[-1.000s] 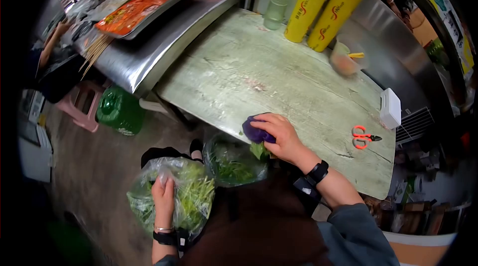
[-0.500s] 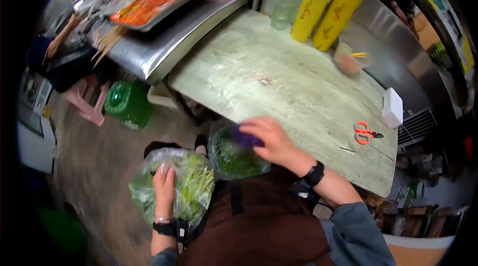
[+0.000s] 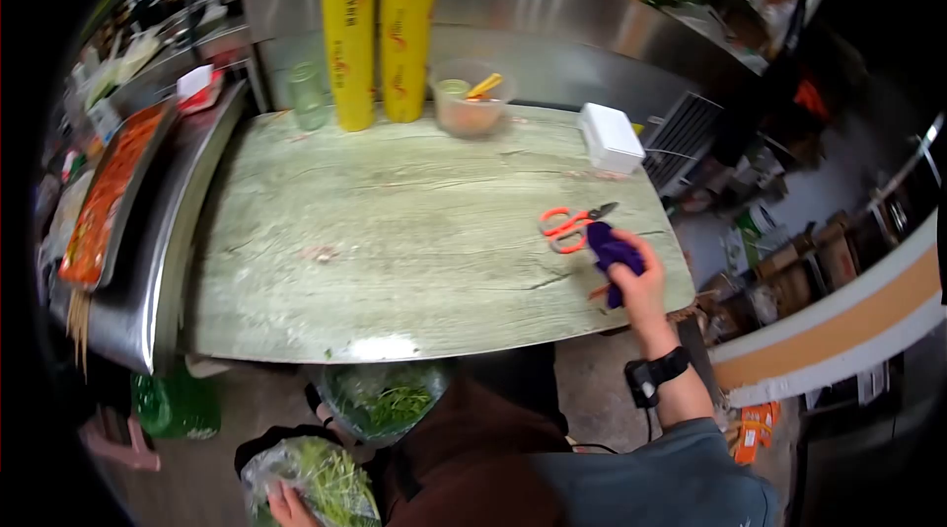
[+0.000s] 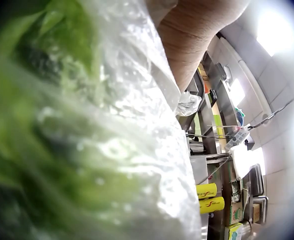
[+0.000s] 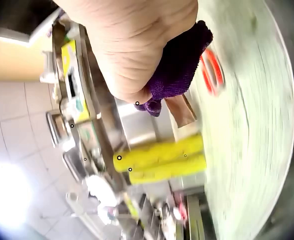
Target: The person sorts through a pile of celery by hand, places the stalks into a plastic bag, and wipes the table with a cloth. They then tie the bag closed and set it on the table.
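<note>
Purple cloth [image 3: 616, 253], gripped by the right hand [image 3: 643, 290], has shifted rightward, to beside the scissors [image 3: 576, 223] on the table [image 3: 444, 221]; left hand [image 3: 286, 505] touching the bag of greens [image 3: 330, 473], grip unclear. Hasty wiping could snag and drag the scissors.

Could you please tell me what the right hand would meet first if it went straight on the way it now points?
Most likely the orange-handled scissors on the table, just past the purple cloth that the right hand holds. Its height is hard to judge, so it might pass over them.
</note>
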A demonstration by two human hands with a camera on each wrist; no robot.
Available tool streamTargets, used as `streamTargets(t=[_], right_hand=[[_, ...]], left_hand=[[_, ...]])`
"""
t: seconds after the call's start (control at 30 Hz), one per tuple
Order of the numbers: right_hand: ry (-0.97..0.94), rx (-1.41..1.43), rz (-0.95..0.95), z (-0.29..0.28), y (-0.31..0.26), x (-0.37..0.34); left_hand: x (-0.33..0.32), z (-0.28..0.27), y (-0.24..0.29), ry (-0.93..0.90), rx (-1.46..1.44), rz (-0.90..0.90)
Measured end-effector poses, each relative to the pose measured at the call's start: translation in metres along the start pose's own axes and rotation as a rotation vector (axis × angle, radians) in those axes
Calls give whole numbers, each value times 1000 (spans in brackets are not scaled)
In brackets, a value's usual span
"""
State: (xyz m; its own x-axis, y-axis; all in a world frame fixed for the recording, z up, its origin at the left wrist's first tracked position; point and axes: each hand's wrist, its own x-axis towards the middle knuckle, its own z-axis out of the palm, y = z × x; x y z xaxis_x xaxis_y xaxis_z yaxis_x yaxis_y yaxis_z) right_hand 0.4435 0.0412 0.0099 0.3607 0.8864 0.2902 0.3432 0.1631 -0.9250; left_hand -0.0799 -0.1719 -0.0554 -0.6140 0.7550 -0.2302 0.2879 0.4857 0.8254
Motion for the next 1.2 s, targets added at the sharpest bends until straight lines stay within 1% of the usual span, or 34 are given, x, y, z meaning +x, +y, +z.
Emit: streamTargets(t=[0.03, 0.07, 0.1, 0.13, 0.17, 0.2, 0.23, 0.27, 0.3, 0.37, 0.4, 0.5, 0.6, 0.63, 0.67, 0.7, 0.73, 0.77, 0.8, 0.83, 0.9, 0.93, 0.97, 1.07, 1.1, 1.17, 1.2], right_hand=[[94, 26, 26, -29, 9, 6], [197, -86, -38, -64, 34, 17], [253, 35, 127, -85, 23, 19], [292, 50, 170, -118, 46, 27], [326, 69, 212, -150, 86, 36], [336, -107, 199, -167, 127, 37], [338, -284, 190, -161, 126, 31], [358, -681, 7, -150, 127, 19], [287, -766, -48, -127, 113, 8], [185, -663, -109, -81, 91, -15], [136, -685, -143, -55, 80, -26], [-58, -705, -238, 22, 44, -53], [-269, -583, -272, 93, 12, -69], [-344, -514, -290, 113, 0, -73], [-408, -471, -329, 132, -9, -77], [-490, -408, -374, 152, -18, -82], [-542, -362, -406, 171, -25, -86], [-594, -325, -441, 188, -30, -91], [-648, -297, -487, 203, -34, -96], [-694, -279, -529, 216, -39, -102], [-796, -186, -615, 239, -47, -112], [-830, -154, -659, 246, -49, -115], [-909, -65, -695, 252, -49, -117], [-1007, 56, -797, 260, -57, -130], [-1034, 69, -845, 261, -56, -132], [-1228, -9, -901, 264, -27, -136], [-1225, 4, -871, 258, -36, -130]], left_hand=[[1, 2, 6, -10, 5, 1], [0, 2, 14, -20, 14, 2], [0, 4, 20, -28, 21, 3], [1, 6, 22, -30, 24, 4], [2, 8, 22, -28, 27, 4], [3, 9, 24, -23, 34, 0], [5, 9, 27, -43, 40, -9], [4, 10, 29, -57, 43, -26], [4, 12, 31, -67, 47, -42], [4, 15, 28, -18, 105, -83], [4, 16, 25, 10, 125, -105], [8, 17, 28, -18, 146, -90], [11, 18, 16, 6, 136, -10], [20, 25, -9, 30, -47, -6], [35, 35, -52, 72, -229, -2], [36, 32, -80, 141, -404, 1], [24, 24, -67, 99, -327, 4], [18, 22, -43, 63, -248, 0], [18, 20, -38, 40, -208, 7], [19, 18, -37, 3, -170, 11], [22, 23, -32, -2, -229, 128], [21, 20, -32, -35, -236, 115], [20, 19, -31, -32, -258, 118], [17, 22, -28, -26, -304, 152], [15, 21, -28, -9, -289, 149], [14, 19, -26, 9, -255, 151], [17, 18, -36, 12, -232, 159]])
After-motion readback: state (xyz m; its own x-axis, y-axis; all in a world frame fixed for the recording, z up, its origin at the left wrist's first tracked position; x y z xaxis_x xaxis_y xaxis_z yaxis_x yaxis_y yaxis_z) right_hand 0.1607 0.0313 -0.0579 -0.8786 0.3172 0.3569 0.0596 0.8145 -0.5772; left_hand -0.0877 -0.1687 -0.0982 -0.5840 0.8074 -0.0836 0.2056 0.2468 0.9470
